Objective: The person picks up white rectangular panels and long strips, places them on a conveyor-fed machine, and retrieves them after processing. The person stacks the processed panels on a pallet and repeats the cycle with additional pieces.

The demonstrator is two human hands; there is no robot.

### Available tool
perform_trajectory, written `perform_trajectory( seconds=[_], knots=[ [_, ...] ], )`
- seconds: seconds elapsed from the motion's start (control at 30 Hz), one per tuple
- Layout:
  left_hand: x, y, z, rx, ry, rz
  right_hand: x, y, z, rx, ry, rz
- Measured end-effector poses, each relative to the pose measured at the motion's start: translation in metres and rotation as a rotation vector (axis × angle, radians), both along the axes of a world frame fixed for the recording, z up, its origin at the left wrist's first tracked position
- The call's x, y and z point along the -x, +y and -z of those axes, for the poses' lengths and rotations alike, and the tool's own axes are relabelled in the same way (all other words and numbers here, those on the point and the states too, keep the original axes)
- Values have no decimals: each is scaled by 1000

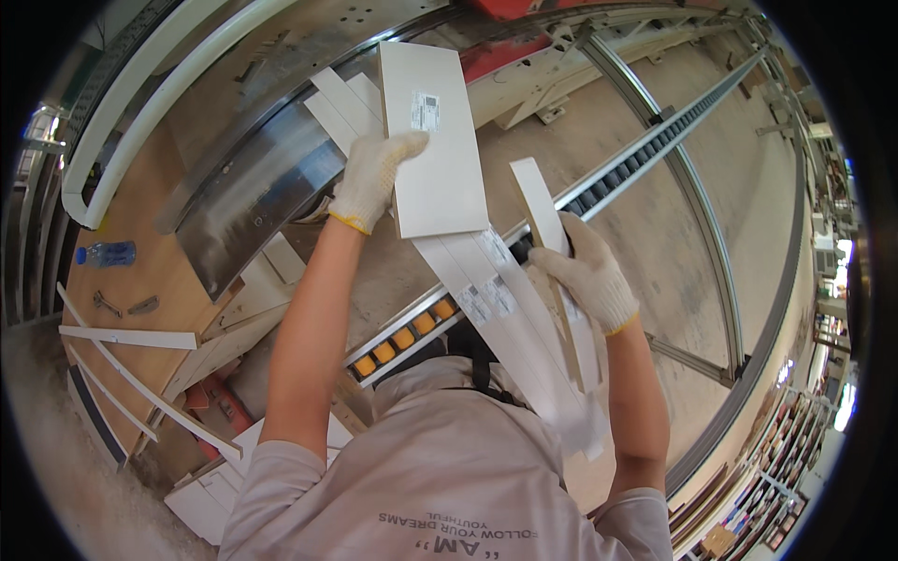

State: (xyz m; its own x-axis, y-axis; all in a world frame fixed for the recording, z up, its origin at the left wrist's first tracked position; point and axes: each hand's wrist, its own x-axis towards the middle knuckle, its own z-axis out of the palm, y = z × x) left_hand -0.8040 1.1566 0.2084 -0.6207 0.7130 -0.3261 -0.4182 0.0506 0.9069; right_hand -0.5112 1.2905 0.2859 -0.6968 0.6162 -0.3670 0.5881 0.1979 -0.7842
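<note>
My left hand [372, 179], in a white knit glove with a yellow cuff, grips the left edge of a wide white panel [438, 173], its thumb lying on the face near a printed label. Behind that panel, more white boards [344, 107] show at its upper left. My right hand [589, 271], gloved the same way, is closed around a narrow white strip [540, 201] that slants down in front of me. Between the hands, several long white boards with labels [482, 290] lie side by side across the roller track, their near ends beside my right forearm.
A roller conveyor [645, 140] runs diagonally from below my left arm to the upper right. To the left stands a wooden table [154, 224] with a blue-capped bottle [106, 253], small metal tools [108, 303] and white strips [131, 337]. A metal frame [697, 201] rises at the right.
</note>
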Motion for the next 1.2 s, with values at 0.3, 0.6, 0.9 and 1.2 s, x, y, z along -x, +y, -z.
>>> perform_trajectory(
  seconds=[0.3, 0.6, 0.9, 1.2],
  knots=[
    [-9, 0, -14, 43, 39, -174, 104, 54, 33, 242, -74, -201],
    [-1, -19, -13, -90, 134, -148, 112, 54, 48, 570, 15, -294],
    [25, -28, -14, -70, 145, -240, 134, 28, 48, 368, -44, -281],
    [61, -14, -25, -37, 67, -307, 197, 30, 54, 312, 11, -296]
  ],
)
